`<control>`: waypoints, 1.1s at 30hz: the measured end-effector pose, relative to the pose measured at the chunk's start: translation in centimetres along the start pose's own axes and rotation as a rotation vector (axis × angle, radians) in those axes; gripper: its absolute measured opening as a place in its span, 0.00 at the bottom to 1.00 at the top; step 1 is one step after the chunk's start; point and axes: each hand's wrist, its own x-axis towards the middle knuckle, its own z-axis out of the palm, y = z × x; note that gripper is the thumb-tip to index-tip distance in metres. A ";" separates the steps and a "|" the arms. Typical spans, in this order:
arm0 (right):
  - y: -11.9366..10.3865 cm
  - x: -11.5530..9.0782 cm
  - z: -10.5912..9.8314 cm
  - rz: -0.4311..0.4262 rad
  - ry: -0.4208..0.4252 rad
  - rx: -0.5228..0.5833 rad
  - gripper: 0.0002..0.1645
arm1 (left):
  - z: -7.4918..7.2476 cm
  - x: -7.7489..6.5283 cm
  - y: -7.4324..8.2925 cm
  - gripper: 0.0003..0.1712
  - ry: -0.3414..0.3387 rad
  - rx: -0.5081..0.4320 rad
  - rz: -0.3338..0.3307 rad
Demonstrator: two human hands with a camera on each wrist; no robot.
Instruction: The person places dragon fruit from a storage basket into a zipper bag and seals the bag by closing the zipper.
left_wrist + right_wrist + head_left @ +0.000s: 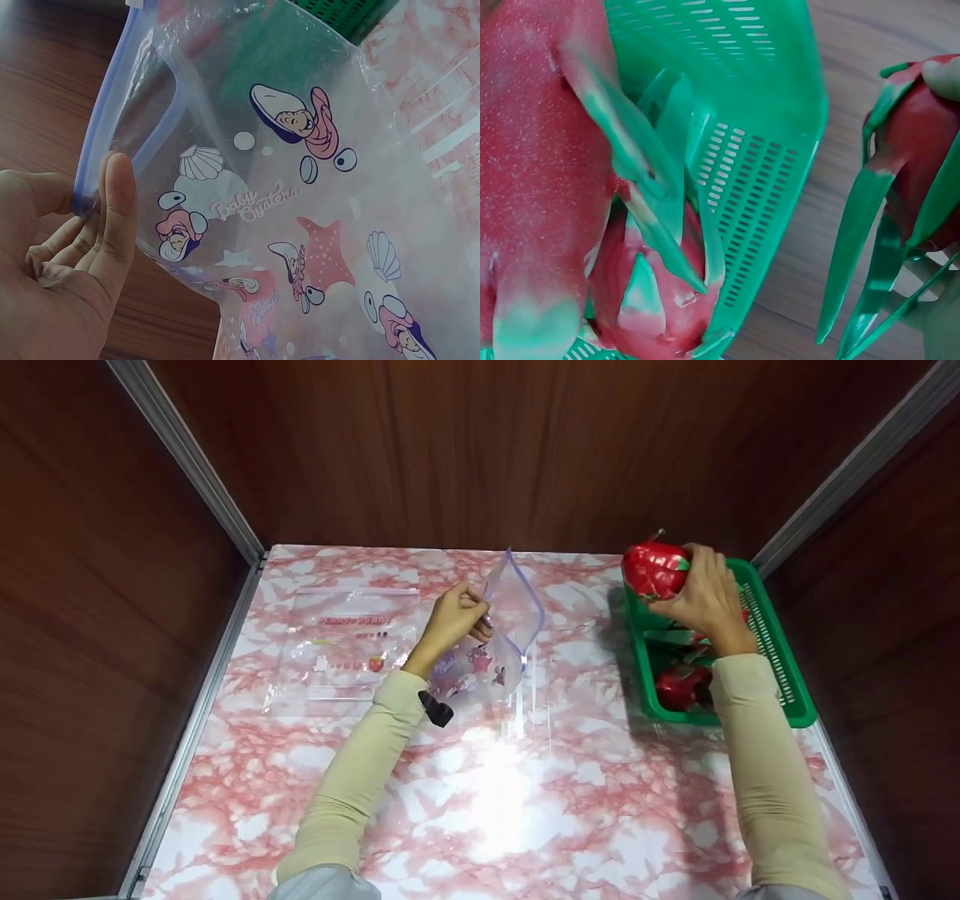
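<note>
Marbled tabletop (pixel 600 795) — dragon fruit (pixel 649 571) in right hand (pixel 706 591).

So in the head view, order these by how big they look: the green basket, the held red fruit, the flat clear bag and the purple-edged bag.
1. Green basket
2. Flat clear bag
3. Purple-edged bag, partly hidden by the left hand
4. Held red fruit, perhaps looking bigger for being nearer the camera

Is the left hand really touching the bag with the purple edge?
Touching. The left wrist view shows it: the left hand pinches the bag near one end of its purple edge.
</note>
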 end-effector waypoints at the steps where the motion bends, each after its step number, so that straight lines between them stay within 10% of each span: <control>1: -0.1 0.0 0.0 -0.001 -0.001 -0.001 0.64 | 0.0 0.0 0.0 0.03 -0.001 0.000 0.000; 33: -3.4 0.0 0.2 -0.231 0.045 -0.074 0.59 | 0.1 0.2 0.4 0.02 -0.003 0.021 0.022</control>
